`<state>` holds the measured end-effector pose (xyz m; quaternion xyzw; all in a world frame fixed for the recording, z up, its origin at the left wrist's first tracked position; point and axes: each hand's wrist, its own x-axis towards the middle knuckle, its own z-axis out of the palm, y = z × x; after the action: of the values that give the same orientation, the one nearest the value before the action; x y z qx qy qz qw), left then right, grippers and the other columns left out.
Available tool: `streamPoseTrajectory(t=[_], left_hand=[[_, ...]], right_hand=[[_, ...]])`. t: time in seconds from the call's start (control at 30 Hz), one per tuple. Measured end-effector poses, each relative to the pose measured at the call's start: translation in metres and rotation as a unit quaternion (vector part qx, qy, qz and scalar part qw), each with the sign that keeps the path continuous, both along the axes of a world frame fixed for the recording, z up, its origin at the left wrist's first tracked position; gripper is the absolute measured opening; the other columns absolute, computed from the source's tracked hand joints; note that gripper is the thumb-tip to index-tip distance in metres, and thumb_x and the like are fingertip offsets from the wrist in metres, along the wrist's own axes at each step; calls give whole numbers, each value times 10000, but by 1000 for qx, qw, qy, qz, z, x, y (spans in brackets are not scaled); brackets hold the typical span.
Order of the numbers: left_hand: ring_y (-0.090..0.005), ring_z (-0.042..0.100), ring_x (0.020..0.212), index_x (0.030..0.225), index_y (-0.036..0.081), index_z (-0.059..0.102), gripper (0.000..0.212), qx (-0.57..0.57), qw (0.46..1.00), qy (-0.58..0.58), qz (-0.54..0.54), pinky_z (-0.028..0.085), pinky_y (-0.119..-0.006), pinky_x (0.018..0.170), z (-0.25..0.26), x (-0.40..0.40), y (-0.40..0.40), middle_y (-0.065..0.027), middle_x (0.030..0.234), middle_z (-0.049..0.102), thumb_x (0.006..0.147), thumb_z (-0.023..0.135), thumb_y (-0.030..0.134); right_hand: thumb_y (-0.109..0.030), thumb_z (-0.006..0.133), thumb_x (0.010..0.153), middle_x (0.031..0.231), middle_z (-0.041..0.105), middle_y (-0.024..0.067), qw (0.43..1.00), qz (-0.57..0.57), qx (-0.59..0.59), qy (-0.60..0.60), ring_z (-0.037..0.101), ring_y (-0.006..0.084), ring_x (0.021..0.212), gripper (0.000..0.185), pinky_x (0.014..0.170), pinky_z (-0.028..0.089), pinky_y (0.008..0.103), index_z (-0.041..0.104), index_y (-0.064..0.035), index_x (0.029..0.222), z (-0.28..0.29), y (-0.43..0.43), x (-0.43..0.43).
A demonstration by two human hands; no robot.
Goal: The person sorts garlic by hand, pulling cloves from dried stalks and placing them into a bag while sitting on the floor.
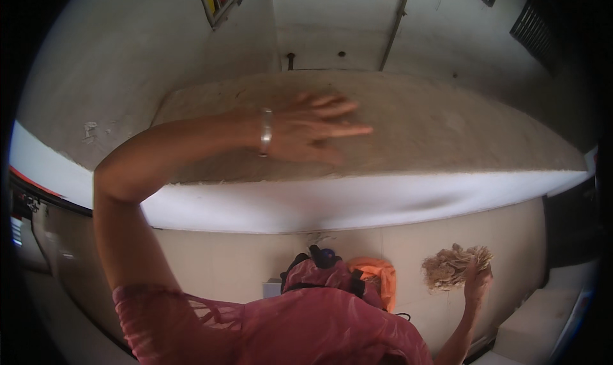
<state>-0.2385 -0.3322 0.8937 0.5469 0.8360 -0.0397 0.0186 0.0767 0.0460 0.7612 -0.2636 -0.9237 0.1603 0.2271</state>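
Observation:
My left hand (316, 128) is stretched across a bare concrete ledge (431, 125). Its fingers are spread and nothing is in them; the hand is slightly blurred, so whether the palm touches the surface is unclear. A silvery bracelet or watch (266, 133) circles that wrist. Off to the lower right, my right hand (478, 281) grips a bundle of crumpled, stringy beige cloth or fibre (452, 267), held out above the tiled floor, away from the ledge.
The ledge's white front face (287, 204) curves across the middle. An orange bag or cloth (383, 274) is by my legs, above the beige floor (215, 255). A thin pipe (397, 25) runs down the far wall, near barred windows. Pale block-like furniture (536, 317) stands at the lower right.

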Motion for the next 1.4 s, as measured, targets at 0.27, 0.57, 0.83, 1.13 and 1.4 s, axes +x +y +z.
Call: streamPoseTrajectory(t=[0.27, 0.57, 0.83, 1.13, 1.4], left_hand=[[-296, 58, 1354, 1419, 185, 99, 735, -52, 913, 47, 402, 111, -442, 1087, 26, -103, -87, -117, 1460, 134, 855, 237, 636], [-359, 282, 1267, 1311, -89, 232, 935, -52, 885, -43, 461, 240, -382, 1050, 52, 97, -178, -282, 1333, 296, 797, 361, 681], [-380, 222, 1277, 1327, -49, 213, 946, -80, 837, 6, 541, 197, -427, 1049, 29, 112, -152, -263, 1339, 263, 775, 330, 710], [-385, 213, 1290, 1368, -30, 155, 969, 53, 827, -37, 558, 207, -423, 1055, 20, -85, -125, -267, 1388, 203, 773, 303, 721], [-301, 258, 1296, 1314, -106, 240, 1084, 130, 848, -25, 513, 264, -387, 1037, 75, -70, -97, -252, 1372, 266, 715, 278, 798]], right_hand=[[-291, 573, 856, 825, 619, 184, 1000, -16, 16, 18, 603, 321, 684, 361, 573, 455, 404, 558, 41, 998, -19, 18, 11], [-266, 568, 849, 825, 619, 196, 996, 78, 27, 32, 602, 322, 676, 358, 581, 456, 399, 563, 76, 956, -22, 41, 10], [-239, 559, 859, 766, 604, 181, 991, 111, -35, 64, 586, 303, 643, 306, 566, 442, 385, 562, 48, 964, -30, 44, 8], [-281, 567, 845, 740, 606, 172, 988, 125, -72, 63, 590, 287, 638, 372, 569, 450, 381, 567, 63, 986, -24, 38, 7], [-217, 568, 855, 862, 624, 185, 995, -7, -103, -6, 616, 290, 751, 329, 644, 469, 367, 557, 60, 1032, -63, 75, 27]])
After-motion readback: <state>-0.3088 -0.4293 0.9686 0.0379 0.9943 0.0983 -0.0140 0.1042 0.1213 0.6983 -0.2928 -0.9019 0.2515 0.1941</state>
